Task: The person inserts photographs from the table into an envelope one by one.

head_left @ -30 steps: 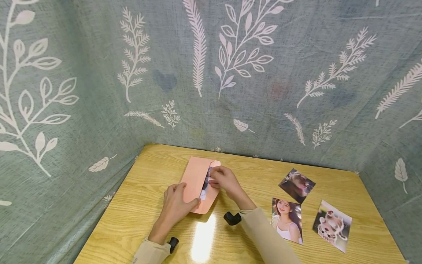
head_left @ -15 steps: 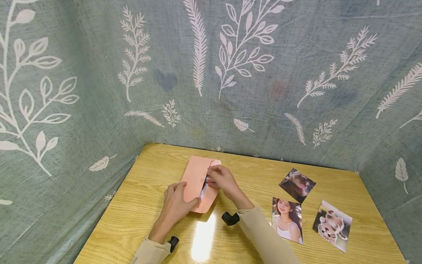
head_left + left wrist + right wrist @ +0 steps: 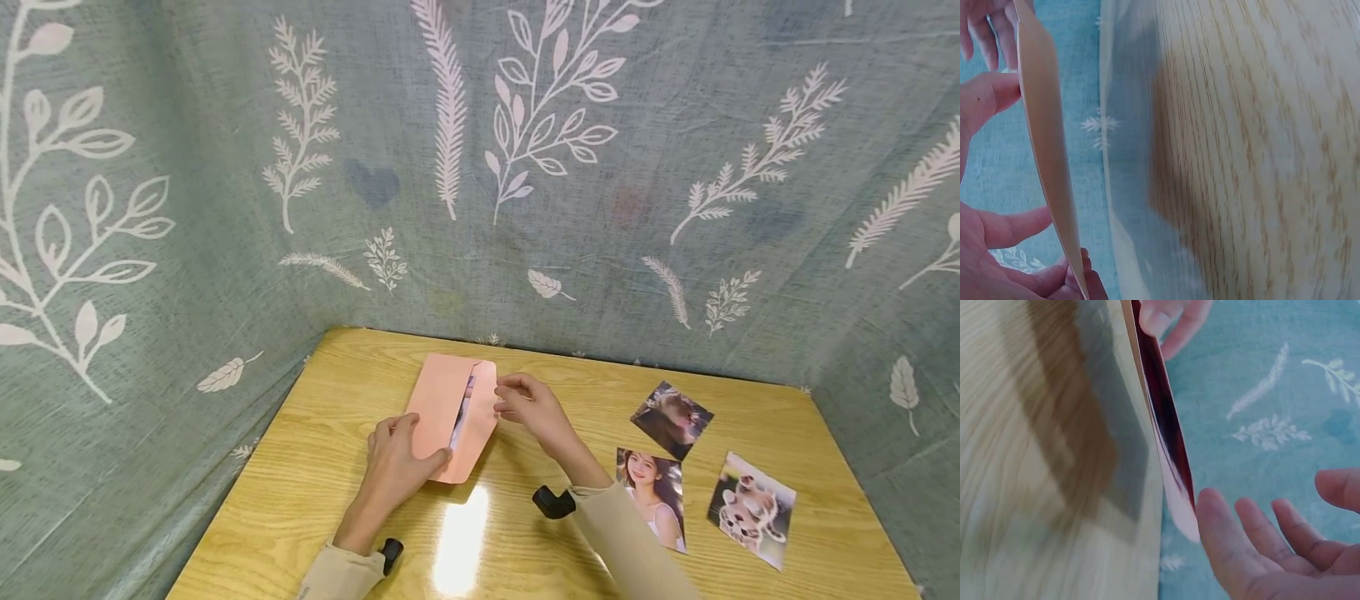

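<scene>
A pink envelope [image 3: 441, 390] is held tilted above the table, its flap [image 3: 480, 425] folded out to the right. My left hand [image 3: 393, 458] grips its left and lower part, thumb near the opening. In the left wrist view, the left hand's fingers [image 3: 1016, 228] press one face and curl round the lower edge. A photo [image 3: 461, 417] sits inside the envelope, only a narrow strip showing at the opening. Beside the flap's right edge is my right hand [image 3: 536, 410]; in the right wrist view its fingers [image 3: 1257, 528] are loosely spread and hold nothing.
Three photos lie on the right of the wooden table [image 3: 360, 358]: a dark one [image 3: 672, 418], a portrait of a person [image 3: 652, 500], partly behind the right sleeve, and an animal picture [image 3: 752, 510]. A patterned blue-green curtain [image 3: 480, 283] surrounds the table's back and sides.
My right hand has let go of the photo and drawn back to the right, off the flap. Less of the photo shows now; it has slid left into the envelope. The left hand keeps its grip.
</scene>
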